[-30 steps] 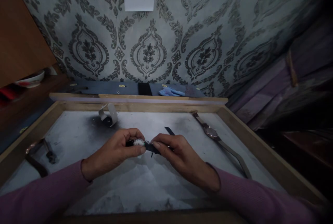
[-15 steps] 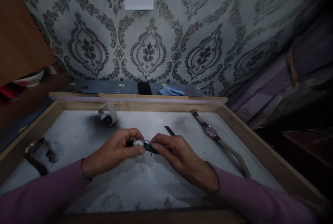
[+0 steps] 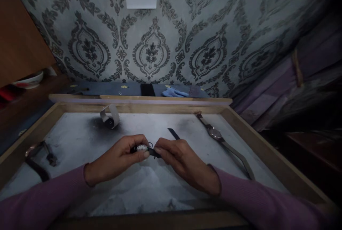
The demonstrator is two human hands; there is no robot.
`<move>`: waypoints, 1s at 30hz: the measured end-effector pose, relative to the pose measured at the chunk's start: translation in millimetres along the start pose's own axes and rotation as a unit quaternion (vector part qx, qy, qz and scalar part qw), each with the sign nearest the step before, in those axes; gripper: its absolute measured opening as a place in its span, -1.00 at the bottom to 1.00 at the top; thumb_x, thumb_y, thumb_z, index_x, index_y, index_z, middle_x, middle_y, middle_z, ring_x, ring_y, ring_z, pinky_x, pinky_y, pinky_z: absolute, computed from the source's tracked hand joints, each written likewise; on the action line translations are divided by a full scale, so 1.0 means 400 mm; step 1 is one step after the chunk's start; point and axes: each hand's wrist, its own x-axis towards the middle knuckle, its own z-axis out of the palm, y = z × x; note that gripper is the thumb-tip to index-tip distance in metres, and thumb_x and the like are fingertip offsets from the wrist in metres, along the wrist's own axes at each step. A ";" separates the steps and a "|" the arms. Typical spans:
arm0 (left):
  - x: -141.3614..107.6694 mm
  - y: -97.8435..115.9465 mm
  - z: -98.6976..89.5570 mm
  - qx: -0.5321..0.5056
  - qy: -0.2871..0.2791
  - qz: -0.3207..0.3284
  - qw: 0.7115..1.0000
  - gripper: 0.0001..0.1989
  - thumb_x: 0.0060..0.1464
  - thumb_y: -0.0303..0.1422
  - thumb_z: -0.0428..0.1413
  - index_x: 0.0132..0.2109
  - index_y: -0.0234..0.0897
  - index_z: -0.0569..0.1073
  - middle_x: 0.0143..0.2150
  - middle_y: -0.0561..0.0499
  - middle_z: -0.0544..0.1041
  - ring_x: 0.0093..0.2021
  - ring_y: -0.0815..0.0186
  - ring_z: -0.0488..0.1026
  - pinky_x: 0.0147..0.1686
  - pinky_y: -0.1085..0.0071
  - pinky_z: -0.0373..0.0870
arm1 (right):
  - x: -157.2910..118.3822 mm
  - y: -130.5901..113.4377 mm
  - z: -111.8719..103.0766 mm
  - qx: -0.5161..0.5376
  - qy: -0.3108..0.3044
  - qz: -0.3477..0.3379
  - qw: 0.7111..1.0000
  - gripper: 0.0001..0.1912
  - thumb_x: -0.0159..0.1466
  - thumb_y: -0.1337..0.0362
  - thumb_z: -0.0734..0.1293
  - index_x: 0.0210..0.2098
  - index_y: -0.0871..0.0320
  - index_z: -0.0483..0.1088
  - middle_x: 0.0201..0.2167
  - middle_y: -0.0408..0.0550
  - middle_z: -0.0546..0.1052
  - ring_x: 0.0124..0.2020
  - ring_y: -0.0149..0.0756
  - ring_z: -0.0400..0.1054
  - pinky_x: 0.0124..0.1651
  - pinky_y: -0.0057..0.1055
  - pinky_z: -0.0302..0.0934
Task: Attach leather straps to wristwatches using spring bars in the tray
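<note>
Between my hands is a wristwatch (image 3: 141, 148) with a white face and a dark strap, held just above the tray's pale floor. My left hand (image 3: 120, 158) pinches it by the case, thumb in front and fingers behind. The fingers of my right hand (image 3: 187, 164) are closed on the dark strap (image 3: 154, 152) close to the case. A small thin loop stands up by the strap between my fingertips. Beyond my right hand a dark strap end (image 3: 174, 134) sticks out; my hand hides where it leads.
Inside the wooden-rimmed tray (image 3: 139, 108) lie a watch with a pale band (image 3: 110, 116), a brown-strapped watch (image 3: 36, 162) at left and a long-strapped watch (image 3: 215, 134) at right. Behind the rim are a dark phone-like slab (image 3: 148, 90) and a blue cloth (image 3: 175, 92).
Both hands stay on the watch, with only slight finger shifts. The watch face is turned a little more into view. The whole view has shifted slightly.
</note>
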 end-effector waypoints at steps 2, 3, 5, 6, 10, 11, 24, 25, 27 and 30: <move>-0.001 -0.005 0.002 0.025 -0.001 0.013 1.000 -0.82 0.20 -0.29 0.03 -0.24 -0.34 0.40 -0.35 0.07 0.35 -0.32 0.35 0.26 -0.29 0.46 0.19 | -0.002 0.002 0.001 -0.016 0.000 -0.007 1.000 -0.72 0.41 0.30 0.09 -0.44 0.17 0.22 -0.61 -0.26 0.15 -0.60 -0.49 0.04 -0.50 -0.51 -0.07; -0.002 -0.007 0.002 0.037 -0.002 0.018 0.999 -0.81 0.21 -0.29 0.01 -0.25 -0.33 0.40 -0.36 0.07 0.34 -0.32 0.35 0.26 -0.29 0.46 0.19 | -0.003 0.003 0.002 -0.021 -0.001 -0.008 1.000 -0.71 0.40 0.30 0.10 -0.45 0.17 0.21 -0.61 -0.25 0.16 -0.60 -0.49 0.05 -0.50 -0.51 -0.07; -0.004 -0.011 0.003 0.059 -0.004 0.026 0.998 -0.80 0.23 -0.28 -0.01 -0.25 -0.32 0.40 -0.36 0.07 0.35 -0.32 0.35 0.26 -0.29 0.45 0.20 | -0.004 0.005 0.004 -0.023 -0.003 -0.007 1.000 -0.70 0.40 0.29 0.10 -0.46 0.17 0.21 -0.60 -0.24 0.18 -0.59 -0.49 0.05 -0.51 -0.51 -0.07; -0.005 -0.013 0.003 0.069 -0.006 0.030 0.997 -0.79 0.25 -0.27 -0.02 -0.25 -0.31 0.39 -0.36 0.07 0.35 -0.32 0.35 0.27 -0.29 0.45 0.20 | -0.004 0.006 0.004 -0.020 -0.005 -0.005 1.000 -0.70 0.40 0.29 0.09 -0.46 0.18 0.21 -0.60 -0.24 0.18 -0.59 -0.49 0.05 -0.51 -0.51 -0.06; -0.004 -0.013 0.004 0.090 -0.012 0.034 0.995 -0.77 0.28 -0.27 -0.07 -0.28 -0.29 0.37 -0.38 0.09 0.32 -0.34 0.35 0.26 -0.30 0.45 0.19 | -0.003 0.010 0.008 -0.004 -0.014 -0.013 1.000 -0.71 0.40 0.30 0.08 -0.43 0.20 0.25 -0.58 -0.20 0.25 -0.57 -0.48 0.10 -0.49 -0.49 0.01; -0.002 -0.013 0.004 0.092 -0.012 0.031 0.995 -0.76 0.28 -0.27 -0.08 -0.29 -0.29 0.36 -0.39 0.10 0.31 -0.35 0.36 0.25 -0.31 0.45 0.18 | -0.003 0.012 0.010 0.000 -0.016 -0.018 1.000 -0.71 0.40 0.30 0.08 -0.42 0.21 0.26 -0.57 -0.19 0.26 -0.57 -0.48 0.11 -0.48 -0.49 0.02; 0.003 -0.004 0.012 0.099 0.026 0.026 0.994 -0.76 0.18 -0.38 -0.05 -0.46 -0.29 0.29 -0.53 0.15 0.15 -0.50 0.42 0.10 -0.47 0.49 0.07 | 0.006 0.012 0.011 -0.070 0.024 -0.051 0.996 -0.65 0.40 0.24 0.11 -0.48 0.19 0.31 -0.53 -0.14 0.31 -0.45 -0.38 0.20 -0.35 -0.43 0.07; 0.003 -0.005 0.012 0.103 0.030 0.028 0.994 -0.76 0.18 -0.37 -0.05 -0.46 -0.29 0.29 -0.53 0.16 0.14 -0.50 0.43 0.09 -0.47 0.49 0.07 | 0.008 0.008 0.007 -0.075 0.030 -0.051 0.995 -0.64 0.41 0.23 0.10 -0.46 0.20 0.33 -0.49 -0.10 0.34 -0.40 -0.35 0.22 -0.29 -0.39 0.10; 0.004 -0.006 0.012 0.105 0.033 0.030 0.993 -0.76 0.19 -0.37 -0.05 -0.46 -0.29 0.29 -0.53 0.15 0.15 -0.49 0.42 0.10 -0.46 0.49 0.07 | 0.012 0.004 0.004 -0.057 0.023 -0.046 0.997 -0.63 0.42 0.21 0.07 -0.41 0.20 0.33 -0.42 -0.05 0.38 -0.34 -0.31 0.23 -0.20 -0.33 0.12; 0.006 -0.008 0.013 0.098 0.031 0.032 0.994 -0.76 0.21 -0.36 -0.06 -0.43 -0.30 0.32 -0.50 0.14 0.20 -0.46 0.41 0.14 -0.43 0.49 0.09 | 0.016 0.007 0.008 0.037 -0.030 -0.012 0.999 -0.62 0.43 0.19 0.01 -0.39 0.20 0.29 -0.43 -0.06 0.38 -0.37 -0.34 0.24 -0.23 -0.36 0.15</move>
